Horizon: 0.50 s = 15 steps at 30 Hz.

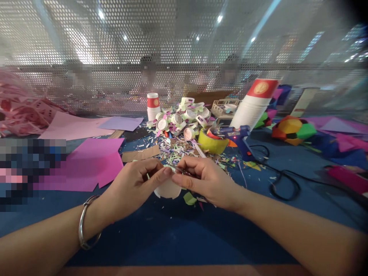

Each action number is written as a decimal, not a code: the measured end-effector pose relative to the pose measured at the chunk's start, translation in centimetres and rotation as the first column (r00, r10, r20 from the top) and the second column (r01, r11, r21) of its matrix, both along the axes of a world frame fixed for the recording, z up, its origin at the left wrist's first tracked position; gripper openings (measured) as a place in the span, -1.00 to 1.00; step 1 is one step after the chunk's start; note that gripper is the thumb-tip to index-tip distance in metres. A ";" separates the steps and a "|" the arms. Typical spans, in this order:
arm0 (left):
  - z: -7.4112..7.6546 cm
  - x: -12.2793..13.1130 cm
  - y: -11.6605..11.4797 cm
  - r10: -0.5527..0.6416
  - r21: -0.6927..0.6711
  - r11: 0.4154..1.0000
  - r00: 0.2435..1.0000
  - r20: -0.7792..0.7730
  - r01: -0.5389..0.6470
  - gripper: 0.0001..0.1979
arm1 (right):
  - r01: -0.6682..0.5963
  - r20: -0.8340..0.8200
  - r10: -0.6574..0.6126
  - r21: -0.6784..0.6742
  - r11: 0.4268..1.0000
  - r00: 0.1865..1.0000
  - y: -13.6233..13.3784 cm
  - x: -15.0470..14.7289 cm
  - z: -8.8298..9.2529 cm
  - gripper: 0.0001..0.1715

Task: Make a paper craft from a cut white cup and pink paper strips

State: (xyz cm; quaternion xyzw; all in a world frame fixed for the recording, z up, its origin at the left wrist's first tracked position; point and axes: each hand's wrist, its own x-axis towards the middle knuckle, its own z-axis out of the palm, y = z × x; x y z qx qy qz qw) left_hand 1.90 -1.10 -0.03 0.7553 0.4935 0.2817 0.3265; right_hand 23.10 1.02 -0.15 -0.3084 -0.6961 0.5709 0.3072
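My left hand [138,178] is closed in a pinch at the centre of the view, at the top edge of a piece of white paper cup [168,190]. This white piece hangs below the fingertips and has an uneven lower edge. Close beside it, my right hand [205,178] is closed around thin metal scissors [174,167]. Their blades point left towards the left fingertips, and fingers hide the handles. Green paper scraps [189,198] lie just under the right hand.
Behind the hands are paper clippings [175,149] and a pile of decorated cup pieces [184,117]. A blue glue gun [240,136] rests on a yellow tape roll [212,142], its black cord [283,172] trailing right. Stacked cups [250,111] lean behind; magenta paper [92,165] lies left.
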 end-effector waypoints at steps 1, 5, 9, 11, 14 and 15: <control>0.0 0.0 0.0 0.001 0.006 1.000 1.000 -0.016 -0.001 -0.54 | -0.001 0.003 0.001 0.001 1.000 1.000 0.0 0.0 0.0 -0.67; 0.2 -0.1 -0.3 -0.007 0.024 1.000 0.999 -0.038 0.008 -0.53 | 0.006 0.009 -0.007 0.021 1.000 1.000 0.0 -0.1 -0.2 -0.67; 0.3 -0.2 -0.4 -0.011 0.023 1.000 0.999 -0.042 0.012 -0.54 | 0.013 0.005 -0.014 0.041 0.999 1.000 -0.1 -0.2 0.0 -0.68; 0.2 -0.3 -0.4 -0.022 0.017 1.000 0.999 -0.047 0.023 -0.55 | 0.017 0.010 -0.018 0.051 0.999 1.000 -0.2 -0.2 0.0 -0.68; 0.0 -0.4 -0.5 -0.036 0.009 0.999 0.998 -0.042 0.036 -0.57 | 0.017 0.010 -0.017 0.063 0.998 1.000 -0.1 -0.1 0.1 -0.67; 0.1 -0.4 -0.5 -0.036 0.007 0.999 0.999 -0.037 0.036 -0.58 | 0.016 0.009 -0.017 0.067 0.998 1.000 -0.1 -0.1 0.0 -0.67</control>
